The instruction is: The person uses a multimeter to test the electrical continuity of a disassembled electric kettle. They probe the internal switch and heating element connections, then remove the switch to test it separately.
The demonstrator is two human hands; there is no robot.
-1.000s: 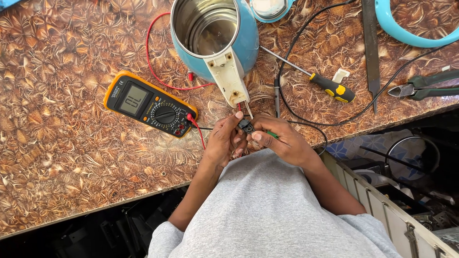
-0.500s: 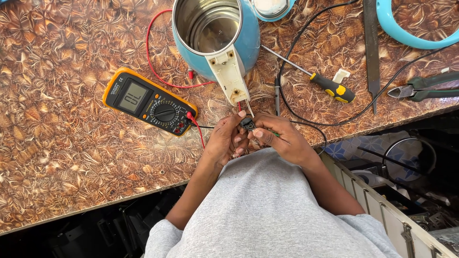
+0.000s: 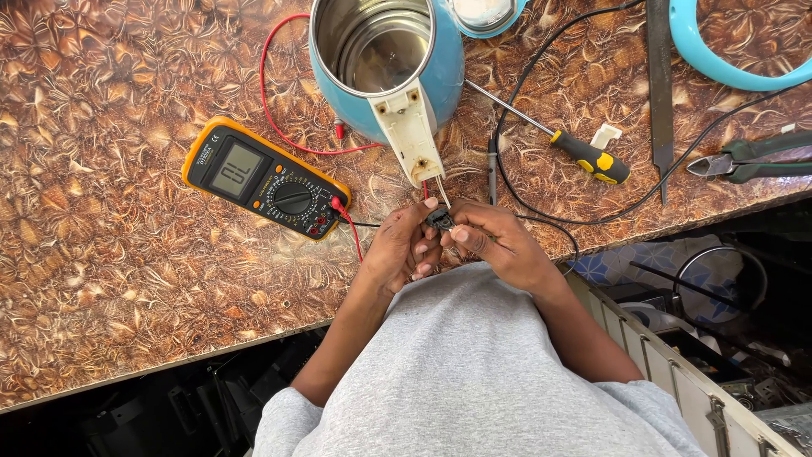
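Grey-shirted torso at brown leaf-patterned worktop (image 3: pixel 110 254) edge, left hand (image 3: pixel 402 250) and right hand (image 3: pixel 499 241) fingers curled, together pinching small black component (image 3: pixel 440 220) just below white kettle handle (image 3: pixel 410 135), yellow multimeter (image 3: pixel 266 179) left, screwdriver (image 3: pixel 584 156) right, blue kettle (image 3: pixel 385 59) beyond

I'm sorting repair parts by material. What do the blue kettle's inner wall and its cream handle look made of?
The blue kettle's inner wall looks like brushed stainless steel: grey, with soft reflections. The cream handle looks like matte moulded plastic, showing screw holes, though that is less sure.
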